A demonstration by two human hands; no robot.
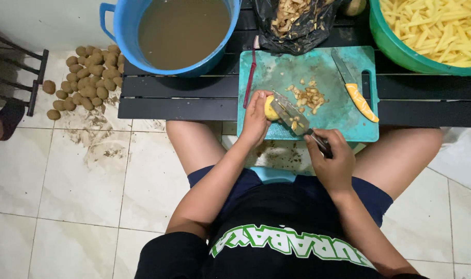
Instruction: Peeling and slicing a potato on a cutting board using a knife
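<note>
My left hand [256, 120] grips a small, partly peeled yellow potato [270, 108] over the near left part of a teal cutting board [344, 124]. My right hand [332, 157] holds a metal peeler [289, 114] by its dark handle, and the blade rests against the potato. Scraps of peel stick to the blade. A small heap of potato peelings [310, 96] lies in the middle of the board. A knife with a yellow handle [355, 85] rests on the board's right side.
A blue tub of murky brown water [181, 31] stands on the black slatted bench [178, 98]. A green basin of cut potato sticks [431, 28] is at the top right. A black bag of peels [297, 20] sits behind the board. Unpeeled potatoes [88, 80] lie piled on the tiled floor.
</note>
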